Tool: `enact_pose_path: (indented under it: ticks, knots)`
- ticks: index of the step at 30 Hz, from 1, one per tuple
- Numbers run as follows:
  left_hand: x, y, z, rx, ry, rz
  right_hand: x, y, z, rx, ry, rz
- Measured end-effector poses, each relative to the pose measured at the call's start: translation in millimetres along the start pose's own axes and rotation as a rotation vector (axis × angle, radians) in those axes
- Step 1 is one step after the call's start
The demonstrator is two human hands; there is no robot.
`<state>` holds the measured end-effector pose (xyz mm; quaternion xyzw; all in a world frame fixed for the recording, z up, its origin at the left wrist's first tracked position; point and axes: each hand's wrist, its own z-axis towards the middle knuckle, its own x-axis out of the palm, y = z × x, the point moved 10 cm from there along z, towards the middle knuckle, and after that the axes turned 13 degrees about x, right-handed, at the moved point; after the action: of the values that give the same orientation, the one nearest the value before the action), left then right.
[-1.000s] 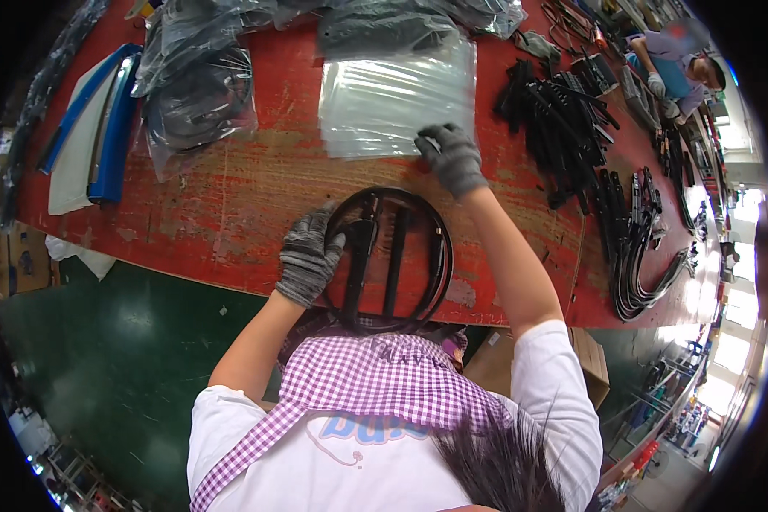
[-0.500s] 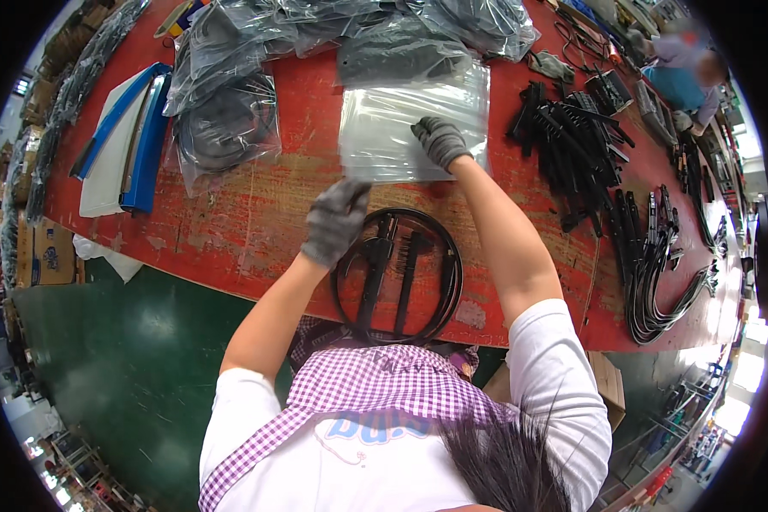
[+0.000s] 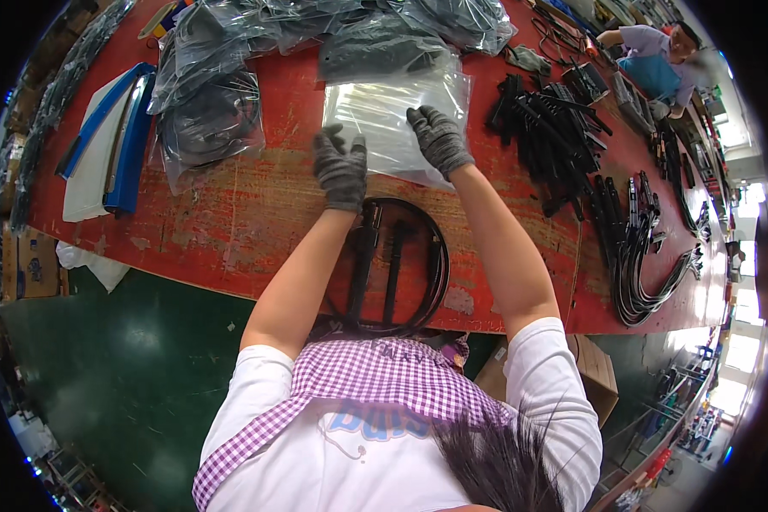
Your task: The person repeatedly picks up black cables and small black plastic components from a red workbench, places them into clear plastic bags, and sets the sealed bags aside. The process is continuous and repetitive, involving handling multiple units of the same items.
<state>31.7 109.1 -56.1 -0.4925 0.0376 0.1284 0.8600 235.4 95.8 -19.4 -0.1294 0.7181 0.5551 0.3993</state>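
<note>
Both hands wear knitted work gloves in dark grey. The left hand (image 3: 340,167) has its glove reaching to the wrist, where a ribbed cuff closes it; the glove on the right hand (image 3: 439,136) is of the same kind, with the same snug cuff, and the knit looks slightly mottled over the fingers (image 3: 420,118). Above the cuffs the forearms are bare up to short white sleeves. The top is a white T-shirt with pale blue lettering across the chest. Over it lies a purple-and-white checked apron, its bib band crossing the chest and a strap running down the left side. Dark hair hangs into the lower edge of the view.
</note>
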Motion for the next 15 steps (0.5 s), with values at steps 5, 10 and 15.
enact_pose_path:
  ticks: [5,10,15]
  knots:
    - [4.7,-127.1,-2.4,0.586,0.174,0.471,-11.2,12.5,-3.1,-0.039,-0.003,-0.045]
    - [42.7,-82.5,22.8,0.568,0.479,0.593,-32.4,36.3,-20.2,-0.155,-0.141,-0.276]
    - [41.6,-101.0,9.3,0.858,0.662,0.643,-24.6,25.7,-29.3,-0.263,-0.190,-0.469]
